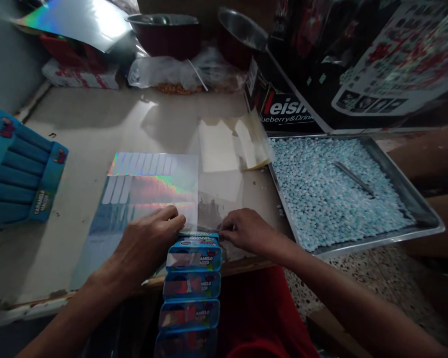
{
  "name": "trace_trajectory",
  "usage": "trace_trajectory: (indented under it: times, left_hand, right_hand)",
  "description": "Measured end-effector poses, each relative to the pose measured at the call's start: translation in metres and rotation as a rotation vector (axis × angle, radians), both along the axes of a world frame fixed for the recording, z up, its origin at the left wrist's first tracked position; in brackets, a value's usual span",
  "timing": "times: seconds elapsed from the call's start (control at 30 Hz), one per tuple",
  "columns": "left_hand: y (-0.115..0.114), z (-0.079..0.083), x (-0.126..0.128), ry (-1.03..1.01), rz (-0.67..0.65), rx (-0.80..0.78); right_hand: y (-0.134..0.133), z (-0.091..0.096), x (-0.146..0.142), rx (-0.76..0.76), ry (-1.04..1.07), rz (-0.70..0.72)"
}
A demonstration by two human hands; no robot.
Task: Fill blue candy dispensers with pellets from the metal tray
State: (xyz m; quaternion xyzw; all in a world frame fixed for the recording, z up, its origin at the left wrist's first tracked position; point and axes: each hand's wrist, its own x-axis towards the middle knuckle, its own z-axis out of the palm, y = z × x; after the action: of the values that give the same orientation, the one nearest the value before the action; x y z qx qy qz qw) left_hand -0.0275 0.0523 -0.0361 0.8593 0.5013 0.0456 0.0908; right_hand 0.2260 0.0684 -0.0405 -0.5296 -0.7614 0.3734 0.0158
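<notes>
Nearest, a row of blue boxes point(190, 286) with clear windows runs up from the lap, in front of a red cloth point(261, 308), to the front edge of the table point(97, 117). The left hand point(145, 236) and the right hand point(246, 228) flank its far end, fingers curled in at either side; in this dim light I cannot make out whether they pinch the box there or merely steady it. The boxes look like thin printed card with clear film — light, fairly stiff along the edges, easy to dent through the windows, perhaps slick under the fingers. The short ends and folded corners seem the safest hold, with a gentle squeeze, since pressing mid-window could buckle them. Beyond the left hand lies a shiny sticker sheet point(157, 189), with a blue display carton point(26, 169) standing further left. To the right, a metal tray point(381, 241) bears pale blue pellets point(328, 199) and a slim metal tool point(354, 179). Past the hands lie cream papers point(218, 146), then a black carton point(291, 107) and, at the back, a clear bag point(179, 79) near two dark pots point(164, 37).
</notes>
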Motion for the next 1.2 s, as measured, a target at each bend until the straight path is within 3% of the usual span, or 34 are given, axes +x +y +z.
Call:
trace_trajectory:
  times: [0.13,0.2,0.4,0.5,0.57,0.67,0.8,0.93,1.03,1.13,1.2]
  left_hand:
    - [-0.019,0.016,-0.004,-0.087,0.07,0.284]
    - [-0.033,0.019,-0.004,-0.102,0.158,0.355]
    - [-0.064,0.023,0.01,-0.363,0.471,0.281]
    - [-0.072,0.023,0.018,-0.506,0.591,0.232]
    - [-0.075,0.02,0.022,-0.551,0.638,0.298]
    - [-0.076,0.009,0.027,-0.593,0.608,0.461]
    - [-0.069,0.0,0.029,-0.595,0.547,0.613]
    - [-0.068,0.01,0.023,-0.705,0.597,0.433]
    - [-0.079,0.01,0.009,-0.632,0.496,0.38]
    - [-0.092,-0.012,-0.004,-0.458,0.353,0.549]
    - [-0.094,-0.032,-0.008,-0.419,0.389,0.627]
  right_hand:
    - [-0.012,0.025,-0.001,0.152,0.065,-0.091]
    - [-0.022,0.037,-0.001,0.214,0.11,-0.12]
    - [-0.066,0.06,-0.015,0.514,0.067,-0.185]
    - [-0.086,0.055,-0.03,0.677,0.077,-0.242]
    - [-0.094,0.046,-0.036,0.849,0.111,-0.284]
    - [-0.099,0.03,-0.038,1.035,0.165,-0.284]
    - [-0.095,0.015,-0.032,1.117,0.182,-0.223]
    - [-0.092,0.013,-0.032,1.144,0.19,-0.243]
    - [-0.097,0.013,-0.031,1.11,0.202,-0.204]
    - [-0.104,0.004,-0.03,1.063,0.236,-0.156]
    - [-0.105,-0.006,-0.031,1.042,0.275,-0.191]
